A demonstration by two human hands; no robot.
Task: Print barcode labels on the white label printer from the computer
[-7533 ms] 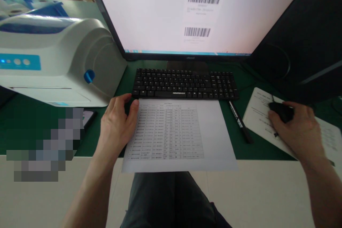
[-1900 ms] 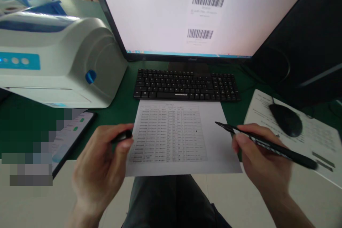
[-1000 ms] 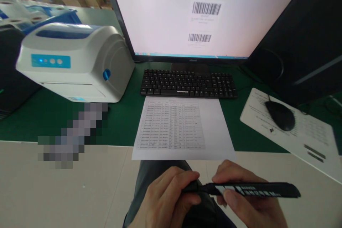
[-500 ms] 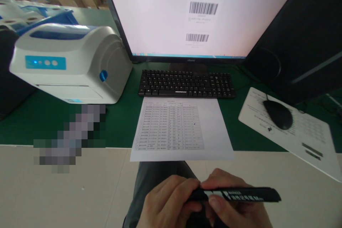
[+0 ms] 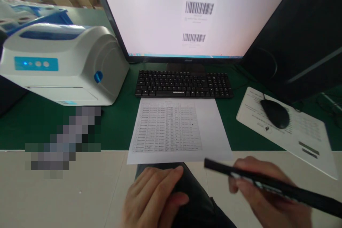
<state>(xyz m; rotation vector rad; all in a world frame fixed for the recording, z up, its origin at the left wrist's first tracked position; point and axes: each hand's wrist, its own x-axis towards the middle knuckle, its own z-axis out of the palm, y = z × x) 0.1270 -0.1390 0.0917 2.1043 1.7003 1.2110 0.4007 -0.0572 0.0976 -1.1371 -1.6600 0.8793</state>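
Note:
A black marker pen with pale lettering is held in my right hand, between thumb and fingers. One end points left toward the paper's near edge; the other runs off the right side of the view. My left hand hovers above my lap with nothing in it, its fingers loosely curved and the thumb apart. Just beyond both hands, a printed sheet of paper with a table of rows lies on the green desk, its near edge overhanging. A small dark mark shows near the table's right side.
Behind the paper lies a black keyboard, below a monitor showing barcodes. A white label printer stands left, near a blurred-out patch. At right, a black mouse rests on a pale mat. The desk edge runs across the front.
My hands have separated. The left one has let go of the marker and shifted left; the right has carried the marker rightward and tilted it. The view has shifted slightly.

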